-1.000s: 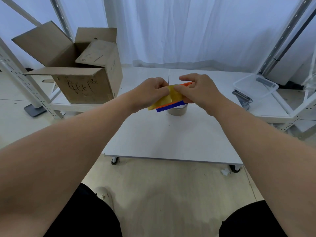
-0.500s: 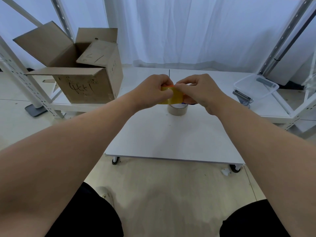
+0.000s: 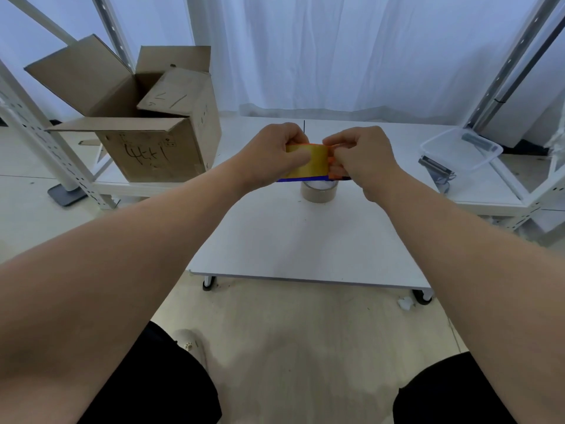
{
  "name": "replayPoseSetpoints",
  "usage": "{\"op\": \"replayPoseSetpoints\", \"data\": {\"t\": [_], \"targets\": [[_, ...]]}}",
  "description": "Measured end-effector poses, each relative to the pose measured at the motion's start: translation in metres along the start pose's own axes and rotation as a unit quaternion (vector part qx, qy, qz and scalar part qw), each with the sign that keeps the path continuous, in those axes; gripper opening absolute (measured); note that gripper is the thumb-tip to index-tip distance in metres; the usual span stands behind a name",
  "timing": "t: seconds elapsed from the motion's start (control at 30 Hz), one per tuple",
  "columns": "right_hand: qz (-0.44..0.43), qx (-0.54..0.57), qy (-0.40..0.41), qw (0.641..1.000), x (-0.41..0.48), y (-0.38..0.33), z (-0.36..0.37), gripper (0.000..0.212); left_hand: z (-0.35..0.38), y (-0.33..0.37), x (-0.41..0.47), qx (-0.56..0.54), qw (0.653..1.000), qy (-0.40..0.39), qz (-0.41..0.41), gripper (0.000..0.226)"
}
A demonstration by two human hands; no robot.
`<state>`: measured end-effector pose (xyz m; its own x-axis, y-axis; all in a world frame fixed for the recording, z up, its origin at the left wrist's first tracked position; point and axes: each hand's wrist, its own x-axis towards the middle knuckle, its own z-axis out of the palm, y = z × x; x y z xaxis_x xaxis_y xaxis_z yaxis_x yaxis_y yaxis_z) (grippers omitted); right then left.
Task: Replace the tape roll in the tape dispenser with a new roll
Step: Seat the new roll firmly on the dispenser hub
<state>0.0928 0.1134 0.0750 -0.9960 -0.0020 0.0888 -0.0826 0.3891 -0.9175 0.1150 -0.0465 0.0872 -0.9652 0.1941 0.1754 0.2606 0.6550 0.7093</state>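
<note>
I hold the tape dispenser (image 3: 312, 162) in both hands above the low white table (image 3: 305, 240). It shows an orange body, a blue lower edge and a yellowish-brown tape roll on its face. My left hand (image 3: 275, 154) grips its left end. My right hand (image 3: 360, 157) pinches its right end, fingers curled over the orange part. A second brown tape roll (image 3: 319, 191) stands on the table just below the dispenser, apart from both hands.
An open cardboard box (image 3: 146, 123) sits on a low shelf at the left. A clear plastic tray (image 3: 461, 148) and a metal clip lie at the right. White rack posts flank both sides. My knees show at the bottom.
The dispenser has turned in my hands: half a second ago mostly hidden between my fingers, now its tape face and blue edge show again. Both hands stayed above the loose roll.
</note>
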Motion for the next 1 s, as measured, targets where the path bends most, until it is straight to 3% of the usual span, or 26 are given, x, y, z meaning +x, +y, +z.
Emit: {"op": "replayPoseSetpoints", "data": {"t": [0.1,0.17,0.23,0.67,1.0], "targets": [[0.026,0.055,-0.044,0.997,-0.002,-0.003,-0.001,0.003,-0.002,-0.001,0.0,-0.004,1.0,0.008,-0.002,0.017],[0.026,0.045,-0.047,0.998,-0.002,-0.003,0.0,0.022,-0.002,-0.003,0.001,0.008,1.0,0.008,0.006,0.017],[0.027,0.042,-0.031,0.998,-0.003,-0.003,0.001,0.027,-0.001,-0.003,0.001,0.015,1.0,0.004,0.011,0.017],[0.034,0.088,-0.026,0.995,-0.001,-0.009,0.004,0.008,-0.002,-0.002,0.004,0.034,0.999,0.023,0.018,0.023],[0.037,0.013,-0.003,0.999,-0.001,-0.016,0.004,0.013,0.002,0.002,0.004,0.171,0.983,0.04,0.05,0.031]]}}
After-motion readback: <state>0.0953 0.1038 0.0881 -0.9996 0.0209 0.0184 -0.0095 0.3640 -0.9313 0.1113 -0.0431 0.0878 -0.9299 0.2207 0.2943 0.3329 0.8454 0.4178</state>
